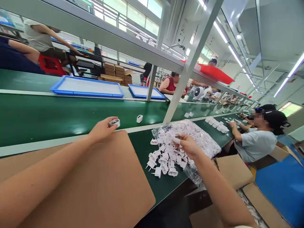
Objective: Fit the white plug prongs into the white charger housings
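My left hand (104, 127) grips a small white charger housing (115, 122) with a dark open end, just above the near edge of the green conveyor belt (59, 117). Over the pile of white plug pieces (166, 156), my right hand (187, 144) pinches one white plug piece (176, 140) between thumb and fingers. The pile spills out of a clear plastic bag (204, 139) on the green tabletop; several pieces show two thin pins. Another white housing (139, 118) stands alone on the belt.
A large cardboard sheet (114, 177) lies under my left forearm. Blue-rimmed trays (87, 87) sit beyond the belt. A metal post (181, 85) rises at the belt's edge. White blocks (217, 124) and a co-worker (258, 136) are to the right, near open cardboard boxes (234, 169).
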Demonstrator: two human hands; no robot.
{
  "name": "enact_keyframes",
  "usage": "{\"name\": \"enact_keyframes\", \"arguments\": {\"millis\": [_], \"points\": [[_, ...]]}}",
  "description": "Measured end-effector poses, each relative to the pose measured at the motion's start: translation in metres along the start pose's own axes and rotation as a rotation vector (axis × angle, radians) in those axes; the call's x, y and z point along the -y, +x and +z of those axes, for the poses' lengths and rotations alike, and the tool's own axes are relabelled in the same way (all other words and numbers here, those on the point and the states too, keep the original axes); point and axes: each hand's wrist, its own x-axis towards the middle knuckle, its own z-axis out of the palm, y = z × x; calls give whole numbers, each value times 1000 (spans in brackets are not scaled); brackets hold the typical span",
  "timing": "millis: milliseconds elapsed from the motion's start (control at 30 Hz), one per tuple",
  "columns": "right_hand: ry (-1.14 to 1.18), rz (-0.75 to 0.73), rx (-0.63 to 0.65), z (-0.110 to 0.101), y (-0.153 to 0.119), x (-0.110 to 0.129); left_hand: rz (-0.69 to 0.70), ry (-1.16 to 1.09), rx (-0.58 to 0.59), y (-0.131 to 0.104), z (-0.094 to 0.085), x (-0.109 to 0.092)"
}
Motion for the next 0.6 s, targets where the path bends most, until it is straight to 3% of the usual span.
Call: {"name": "enact_keyframes", "arguments": {"millis": [100, 167, 233, 333, 400, 500, 600], "points": [[424, 127, 127, 35, -8, 16, 118, -84, 197, -45, -13, 1], [524, 145, 226, 67, -10, 24, 224, -154, 333, -79, -22, 4], [515, 124, 325, 102, -9, 30, 299, -178, 383, -113, -29, 9], [303, -42, 400, 151, -6, 38, 319, -181, 419, -151, -35, 20], [81, -271, 373, 177, -6, 42, 298, -237, 412, -165, -35, 28], [-250, -610, 313, 203, -8, 41, 264, -340, 330, -170, -28, 41], [-456, -740, 325, 218, -14, 31, 244, -368, 279, -166, -18, 49]]}}
